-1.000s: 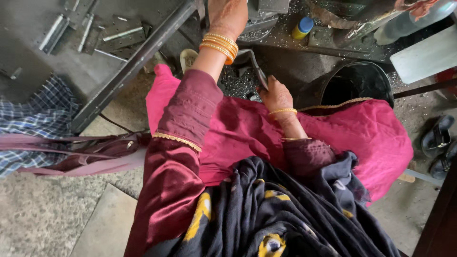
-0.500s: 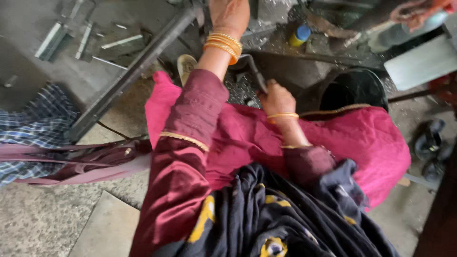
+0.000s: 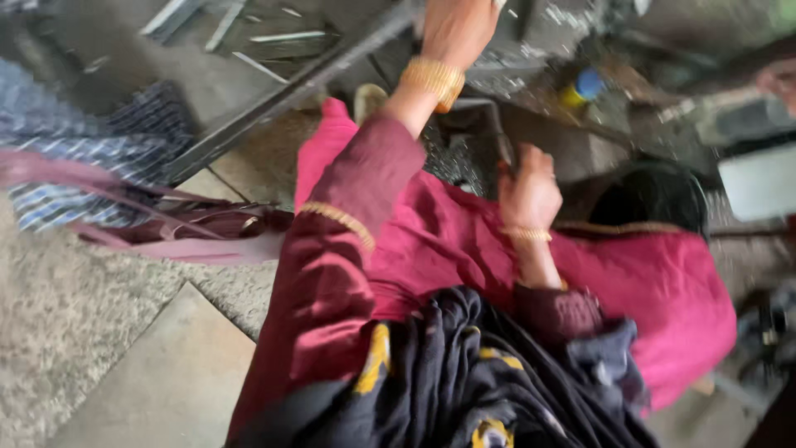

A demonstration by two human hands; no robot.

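Left hand [image 3: 454,29] reaches up to the blurred metal bar [image 3: 290,91]; finger state unclear. Right hand [image 3: 527,192], fingers clamped on a metal handle [image 3: 502,148]: keep it steady.

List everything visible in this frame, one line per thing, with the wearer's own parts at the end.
long metal bar: one, dark grey, running diagonally at upper left
loose metal strips: several, silvery, on the floor at top left
checked cloth: one, blue and white, left edge
bottle: one, yellow with blue cap, upper right, blurred
dark tub: one, black, right of the right hand
pink garment: one, over the lap
left hand: raised at top, gold bangles on the wrist; its grip runs out of frame
right hand: closed on a dark metal tool
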